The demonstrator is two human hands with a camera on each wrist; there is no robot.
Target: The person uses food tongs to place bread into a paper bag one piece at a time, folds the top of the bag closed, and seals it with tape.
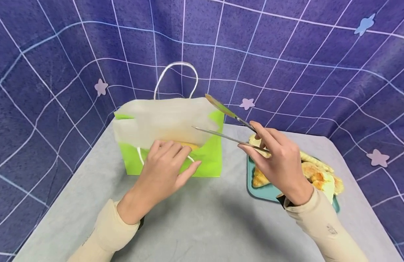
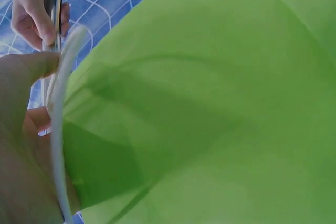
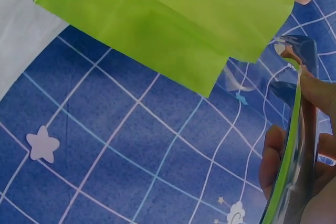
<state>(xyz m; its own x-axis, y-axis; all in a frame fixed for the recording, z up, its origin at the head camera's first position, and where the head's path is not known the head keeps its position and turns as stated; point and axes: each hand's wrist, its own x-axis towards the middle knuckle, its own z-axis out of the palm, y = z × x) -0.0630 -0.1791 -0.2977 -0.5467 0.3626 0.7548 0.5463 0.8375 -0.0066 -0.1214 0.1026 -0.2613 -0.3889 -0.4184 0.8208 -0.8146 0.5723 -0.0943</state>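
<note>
A green paper bag with a whitish inside stands on the table, its mouth facing me. My left hand holds its near rim, fingers hooked over the edge beside the white cord handle. A strip of yellow-orange shows in the mouth by those fingers. To the right, my right hand grips metal tongs, thumb and fingers on the two arms. The tongs point left toward the bag, tips spread with nothing between them, one tip overlapping the bag's mouth in the head view.
A teal tray of several golden pastries lies at the right, partly hidden under my right hand and forearm. The grey table is walled in by a blue curtain with grid lines and stars.
</note>
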